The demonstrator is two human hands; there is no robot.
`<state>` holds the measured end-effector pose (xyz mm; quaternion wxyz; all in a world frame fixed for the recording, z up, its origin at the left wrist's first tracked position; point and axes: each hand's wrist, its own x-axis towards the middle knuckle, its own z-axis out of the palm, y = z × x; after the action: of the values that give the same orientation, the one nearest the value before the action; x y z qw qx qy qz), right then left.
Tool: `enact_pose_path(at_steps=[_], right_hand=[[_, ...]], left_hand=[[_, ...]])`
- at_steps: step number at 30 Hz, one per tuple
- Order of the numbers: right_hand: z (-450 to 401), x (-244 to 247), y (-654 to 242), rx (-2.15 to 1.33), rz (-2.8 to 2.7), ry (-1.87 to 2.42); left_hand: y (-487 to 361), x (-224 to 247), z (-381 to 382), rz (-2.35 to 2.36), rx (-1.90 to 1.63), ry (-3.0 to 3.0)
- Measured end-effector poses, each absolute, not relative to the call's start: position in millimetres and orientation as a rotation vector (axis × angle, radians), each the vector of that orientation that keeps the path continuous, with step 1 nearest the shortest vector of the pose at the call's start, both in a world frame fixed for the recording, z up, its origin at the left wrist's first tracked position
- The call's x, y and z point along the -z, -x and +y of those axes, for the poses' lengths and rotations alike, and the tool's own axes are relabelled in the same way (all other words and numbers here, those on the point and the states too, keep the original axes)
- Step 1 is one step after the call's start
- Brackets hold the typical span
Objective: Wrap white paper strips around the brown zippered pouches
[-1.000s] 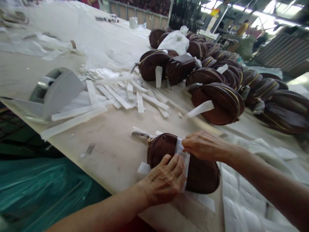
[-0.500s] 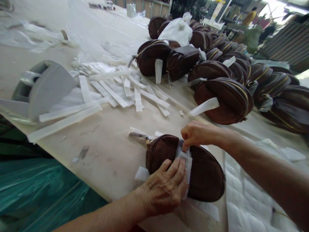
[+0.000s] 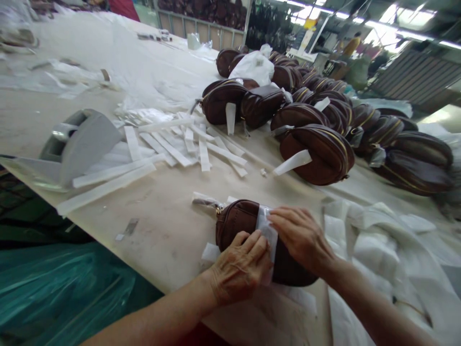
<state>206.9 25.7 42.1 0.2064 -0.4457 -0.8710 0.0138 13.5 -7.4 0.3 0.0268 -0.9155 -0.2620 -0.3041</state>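
A small oval dark brown bag (image 3: 236, 223) lies on its side on the table. A translucent white strip (image 3: 268, 230) wraps across its middle. Curled over the near side, my left hand (image 3: 245, 264) grips the bag and presses the strip against it. My right hand (image 3: 300, 238) rests over the far side and right part of the bag, fingers stretched out and their tips on the strip. It covers much of the bag's right end. At the left end, a wrapped zipper pull (image 3: 205, 199) sticks out on a gold ring.
Loose white strips (image 3: 173, 146) lie piled beyond the bag, beside a grey tape dispenser (image 3: 84, 149). Many brown bags (image 3: 320, 154) stand at the back right. Crumpled white wrapping (image 3: 378, 245) lies right; green plastic (image 3: 65, 288) hangs below the table's left edge.
My right hand has gone from a pinch at the strip's far end to lying flat over the strip and bag. My left hand stays on the bag. The camera view has tilted up.
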Motion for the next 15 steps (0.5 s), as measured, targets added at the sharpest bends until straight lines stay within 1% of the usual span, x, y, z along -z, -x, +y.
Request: enact_pose_path(at_steps=[1,3,6,7,9,12,15], right_hand=[[10.3,-38.2,-202.0,0.034,-2.470,1.190],[-7.9,-29.1,-196.0,0.119,-2.484,1.256],[-3.2,-22.7,-196.3,-0.001,-2.405,1.587],[4.1,-25.0,-197.9,-0.109,-2.352,1.715],[20.9,-36.9,-202.2,-0.508,-2.188,1.943],[40.8,-64.8,-213.2,-1.186,-1.902,2.016],[49.6,-84.3,-229.3,-1.457,-1.744,1.994]], left_hand=[[-13.7,0.0,-8.0,-0.818,0.971,2.822],[-14.5,1.3,-8.7,-0.837,1.024,2.795],[-16.5,3.1,-7.4,-0.837,1.058,2.756],[-17.2,3.1,-6.9,-0.833,1.068,2.746],[-18.8,1.5,-7.3,-0.815,1.093,2.729],[-18.9,-1.7,-10.9,-0.771,1.162,2.658],[-13.0,0.4,-8.2,-0.673,1.207,2.592]])
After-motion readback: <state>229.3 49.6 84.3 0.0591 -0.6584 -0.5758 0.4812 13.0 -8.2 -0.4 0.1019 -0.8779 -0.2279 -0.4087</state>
